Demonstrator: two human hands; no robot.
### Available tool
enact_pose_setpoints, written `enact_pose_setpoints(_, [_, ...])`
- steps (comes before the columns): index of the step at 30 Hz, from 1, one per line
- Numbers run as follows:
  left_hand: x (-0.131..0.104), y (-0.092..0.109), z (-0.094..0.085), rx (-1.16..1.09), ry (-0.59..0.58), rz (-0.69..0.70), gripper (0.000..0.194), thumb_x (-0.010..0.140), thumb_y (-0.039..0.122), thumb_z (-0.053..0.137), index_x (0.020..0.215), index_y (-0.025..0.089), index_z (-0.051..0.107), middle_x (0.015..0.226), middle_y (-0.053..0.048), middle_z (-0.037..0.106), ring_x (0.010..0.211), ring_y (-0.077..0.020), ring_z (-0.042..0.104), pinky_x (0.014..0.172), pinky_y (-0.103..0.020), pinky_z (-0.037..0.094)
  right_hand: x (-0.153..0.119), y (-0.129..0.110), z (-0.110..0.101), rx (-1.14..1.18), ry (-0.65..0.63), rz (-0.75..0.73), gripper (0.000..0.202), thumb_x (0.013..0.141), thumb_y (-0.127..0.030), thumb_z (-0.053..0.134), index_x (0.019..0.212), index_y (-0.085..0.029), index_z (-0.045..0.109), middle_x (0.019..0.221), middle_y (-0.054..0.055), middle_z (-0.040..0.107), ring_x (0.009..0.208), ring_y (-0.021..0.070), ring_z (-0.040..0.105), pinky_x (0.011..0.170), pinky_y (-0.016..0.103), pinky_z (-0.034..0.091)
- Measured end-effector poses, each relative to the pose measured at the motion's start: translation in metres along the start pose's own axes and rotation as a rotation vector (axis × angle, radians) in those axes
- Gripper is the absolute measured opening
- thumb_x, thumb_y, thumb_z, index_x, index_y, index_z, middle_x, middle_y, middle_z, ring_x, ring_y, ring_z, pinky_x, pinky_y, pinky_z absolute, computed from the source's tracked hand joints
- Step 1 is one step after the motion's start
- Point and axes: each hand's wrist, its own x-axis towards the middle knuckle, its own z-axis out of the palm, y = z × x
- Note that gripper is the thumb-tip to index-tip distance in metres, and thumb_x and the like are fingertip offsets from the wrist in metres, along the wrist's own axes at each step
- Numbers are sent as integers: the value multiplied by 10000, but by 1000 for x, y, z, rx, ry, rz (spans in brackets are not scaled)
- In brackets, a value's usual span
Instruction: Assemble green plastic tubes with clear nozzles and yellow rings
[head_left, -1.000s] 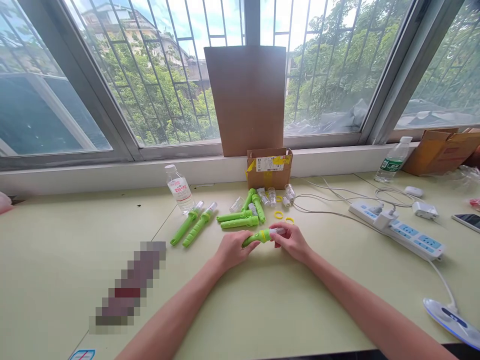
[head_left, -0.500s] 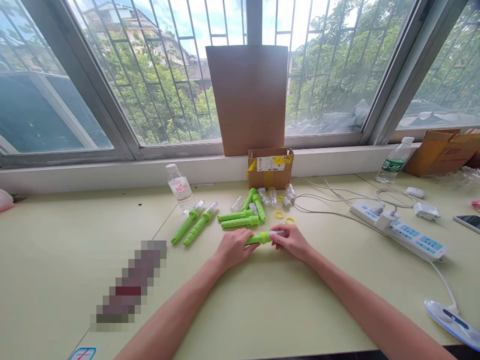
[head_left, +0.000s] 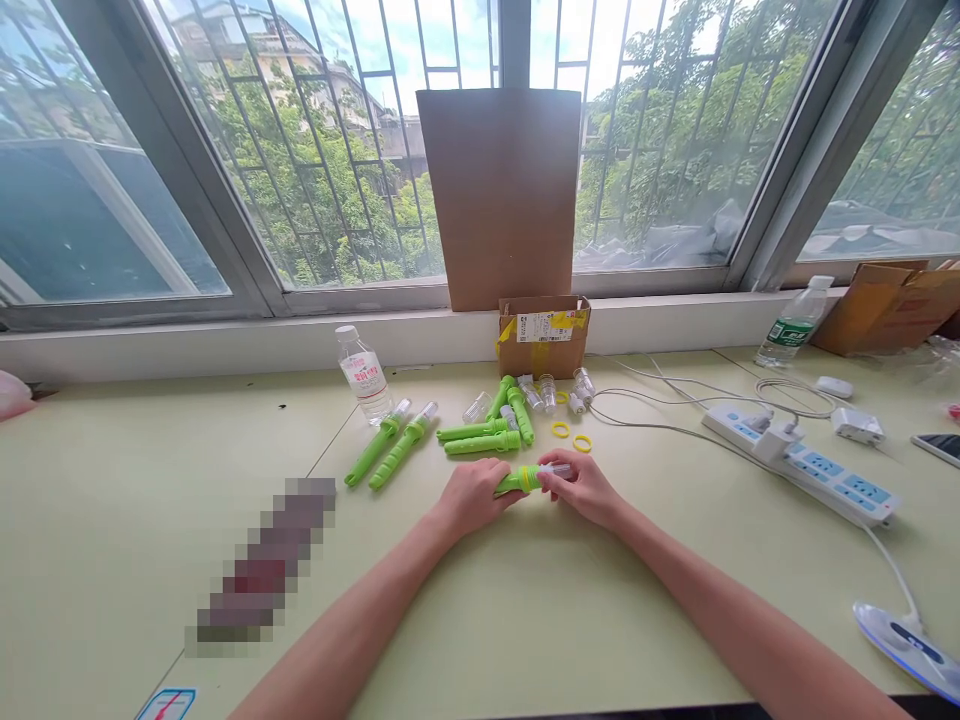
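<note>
My left hand is wrapped round a green plastic tube, which lies sideways just above the table with a yellow ring at its neck. At the tube's right end, my right hand pinches a clear plastic tip between thumb and fingers. Beyond the hands lie several loose green tubes, clear plastic caps and yellow rings. To the left, two green tubes with clear tips rest side by side. My palms hide part of the held tube.
A water bottle stands behind the two tubes. At the back is a small cardboard box before a tall brown board. A white power strip with cables lies to the right, near another bottle. A blurred patch covers something at left.
The view has shifted slightly. Both hands keep their hold on the green tube and its clear tip, with hardly any visible movement.
</note>
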Motion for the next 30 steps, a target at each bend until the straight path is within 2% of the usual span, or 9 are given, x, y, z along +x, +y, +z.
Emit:
enact_pose_setpoints(5, [1, 5, 0, -86, 19, -32, 345, 847, 490, 489, 674, 192, 507, 654, -40, 585, 581, -163, 525, 516, -251, 275, -1, -5, -6, 102, 67, -147, 521, 899, -571, 313, 1089, -167, 583, 750, 44, 636, 623, 149, 607, 557, 264, 498])
enact_pose_setpoints(9, [1, 6, 1, -159, 68, -101, 340, 823, 494, 519, 663, 197, 478, 612, -14, 549, 523, -141, 470, 501, -245, 266, 6, -1, -12, 36, 247, -153, 510, 921, -534, 267, 1084, -170, 585, 809, 67, 653, 711, 170, 605, 556, 262, 488])
enact_pose_setpoints(13, [1, 7, 1, -316, 164, -201, 342, 820, 495, 515, 665, 201, 435, 558, 21, 466, 492, -120, 402, 491, -239, 267, 23, 10, -20, -304, 405, -118, 349, 892, -434, 410, 1033, -177, 600, 837, 58, 656, 743, 182, 600, 630, 291, 492])
enact_pose_setpoints(16, [2, 8, 2, -439, 235, -264, 311, 840, 470, 488, 700, 200, 424, 566, 37, 437, 500, -107, 366, 492, -232, 291, 38, 17, -23, -649, 410, -151, 292, 880, -313, 409, 1036, -175, 614, 980, 86, 650, 914, 219, 575, 747, 327, 472])
enact_pose_setpoints(18, [3, 7, 2, -492, 267, -295, 292, 853, 457, 470, 727, 197, 427, 567, 45, 424, 498, -100, 348, 487, -228, 300, 48, 19, -24, -903, 362, -158, 297, 865, -244, 415, 1082, -194, 611, 1071, 88, 625, 1013, 241, 527, 844, 357, 421])
enact_pose_setpoints(22, [3, 8, 3, -510, 272, -302, 285, 857, 451, 463, 741, 193, 430, 576, 48, 417, 491, -93, 328, 476, -227, 299, 71, 17, -23, -1212, 315, -21, 360, 851, -244, 456, 1196, -236, 558, 1180, 105, 572, 1110, 282, 458, 858, 380, 356])
enact_pose_setpoints(26, [2, 9, 3, -487, 257, -292, 280, 853, 455, 470, 751, 196, 441, 574, 48, 408, 504, -98, 333, 485, -227, 310, 93, 18, -20, -1278, 344, 116, 391, 872, -268, 433, 1246, -182, 505, 1115, 151, 616, 1082, 308, 470, 830, 401, 310])
enact_pose_setpoints(30, [2, 9, 4, -484, 252, -295, 281, 851, 462, 471, 762, 197, 455, 566, 45, 416, 503, -103, 357, 490, -227, 322, 107, 26, -15, -1284, 415, 194, 379, 845, -329, 498, 1173, -145, 547, 1025, 178, 655, 1038, 333, 492, 805, 420, 280])
